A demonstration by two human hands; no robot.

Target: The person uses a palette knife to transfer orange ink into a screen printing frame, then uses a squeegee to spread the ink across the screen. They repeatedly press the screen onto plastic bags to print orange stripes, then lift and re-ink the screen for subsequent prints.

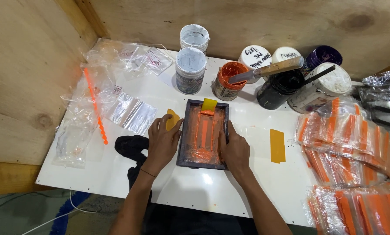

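At the centre of the frame, a dark printing frame [203, 135] smeared with orange ink lies on the white desk [256, 178]. Left hand [162, 141] and right hand [234, 150] lie flat against its sides, each grip open; left fingers touch a yellow squeegee [172, 119].

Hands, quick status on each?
Left hand: open, resting on the frame's left edge, holding nothing.
Right hand: open, flat on its right edge.

One head cam, looks steeply down from above, close over white table [256, 130], no 2nd view
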